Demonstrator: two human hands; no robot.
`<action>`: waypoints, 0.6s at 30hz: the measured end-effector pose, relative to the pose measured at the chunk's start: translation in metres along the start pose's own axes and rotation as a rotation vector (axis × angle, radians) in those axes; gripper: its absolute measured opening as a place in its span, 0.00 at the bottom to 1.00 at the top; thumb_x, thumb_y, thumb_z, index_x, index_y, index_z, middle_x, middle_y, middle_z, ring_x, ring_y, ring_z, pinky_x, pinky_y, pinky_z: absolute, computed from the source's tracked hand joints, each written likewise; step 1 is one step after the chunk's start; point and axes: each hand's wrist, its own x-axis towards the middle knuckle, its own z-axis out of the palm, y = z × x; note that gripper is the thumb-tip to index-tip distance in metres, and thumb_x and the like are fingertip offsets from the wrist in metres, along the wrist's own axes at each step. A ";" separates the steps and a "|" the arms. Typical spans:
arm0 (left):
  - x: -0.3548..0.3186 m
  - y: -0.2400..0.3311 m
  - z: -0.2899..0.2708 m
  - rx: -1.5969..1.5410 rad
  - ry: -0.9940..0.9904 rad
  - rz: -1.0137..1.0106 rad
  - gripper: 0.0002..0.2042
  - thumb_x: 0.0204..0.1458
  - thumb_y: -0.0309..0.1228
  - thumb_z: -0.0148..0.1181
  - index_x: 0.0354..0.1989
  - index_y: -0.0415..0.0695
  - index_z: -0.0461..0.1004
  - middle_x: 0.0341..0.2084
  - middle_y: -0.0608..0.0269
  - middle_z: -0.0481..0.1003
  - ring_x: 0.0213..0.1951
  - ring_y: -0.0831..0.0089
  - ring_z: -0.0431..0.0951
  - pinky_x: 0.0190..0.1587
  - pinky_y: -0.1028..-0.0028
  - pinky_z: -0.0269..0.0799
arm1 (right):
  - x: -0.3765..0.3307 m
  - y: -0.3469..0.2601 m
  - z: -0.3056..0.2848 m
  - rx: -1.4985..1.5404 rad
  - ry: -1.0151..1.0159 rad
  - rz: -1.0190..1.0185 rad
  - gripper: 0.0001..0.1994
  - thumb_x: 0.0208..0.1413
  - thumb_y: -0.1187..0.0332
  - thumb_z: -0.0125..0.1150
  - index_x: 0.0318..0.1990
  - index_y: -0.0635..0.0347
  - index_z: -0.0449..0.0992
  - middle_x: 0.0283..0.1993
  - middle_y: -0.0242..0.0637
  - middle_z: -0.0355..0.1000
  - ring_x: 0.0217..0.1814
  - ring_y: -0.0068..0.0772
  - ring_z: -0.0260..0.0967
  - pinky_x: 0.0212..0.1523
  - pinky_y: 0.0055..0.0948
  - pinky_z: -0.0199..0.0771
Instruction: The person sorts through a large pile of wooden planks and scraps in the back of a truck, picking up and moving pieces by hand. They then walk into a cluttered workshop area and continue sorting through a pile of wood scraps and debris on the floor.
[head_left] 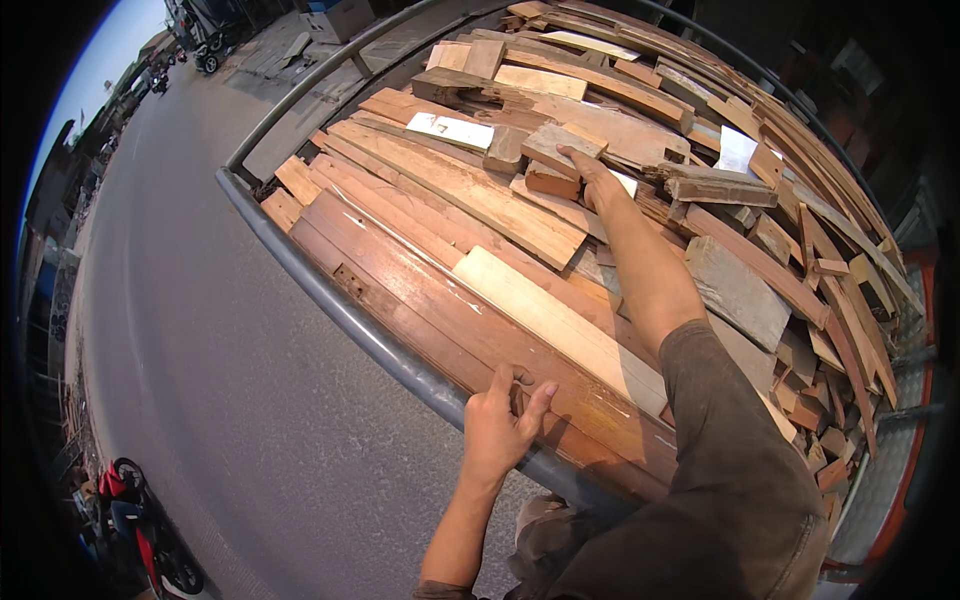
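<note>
- Head view: the right hand (590,178) reaches across the pile, its thumb on the end of a short, pale-brown wooden block (555,147); the other fingers are hidden, so I cannot tell whether it grasps the block or only presses it.
- That block lies on top of a reddish, squared wooden offcut (551,181), which props it within easy reach from above.
- The left hand (503,425) holds nothing, fingers loosely curled, thumb apart, just above the long, reddish-brown wooden planks (405,265), perhaps for balance.
- Those planks run alongside a dark-grey, round metal rail (340,316), which probably contains the load.
</note>
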 end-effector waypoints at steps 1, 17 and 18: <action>0.000 0.003 0.003 -0.013 0.012 -0.004 0.11 0.55 0.34 0.63 0.33 0.39 0.71 0.08 0.65 0.64 0.12 0.80 0.60 0.18 0.76 0.54 | -0.014 -0.004 -0.004 0.165 -0.084 0.022 0.25 0.55 0.53 0.63 0.54 0.61 0.72 0.48 0.49 0.76 0.41 0.37 0.79 0.41 0.33 0.83; 0.000 -0.033 0.008 0.122 0.123 0.105 0.26 0.63 0.49 0.49 0.37 0.31 0.71 0.24 0.58 0.67 0.29 0.71 0.64 0.36 0.72 0.65 | -0.465 0.069 -0.290 -0.273 -0.030 -0.146 0.47 0.44 0.57 0.76 0.64 0.74 0.53 0.60 0.54 0.64 0.64 0.43 0.62 0.64 0.35 0.63; 0.005 -0.049 0.004 0.109 0.164 0.147 0.25 0.63 0.49 0.50 0.39 0.32 0.71 0.26 0.58 0.70 0.29 0.71 0.66 0.35 0.74 0.65 | -0.498 0.069 -0.311 -0.191 0.046 -0.203 0.46 0.45 0.57 0.76 0.64 0.73 0.53 0.61 0.53 0.63 0.64 0.42 0.61 0.65 0.35 0.62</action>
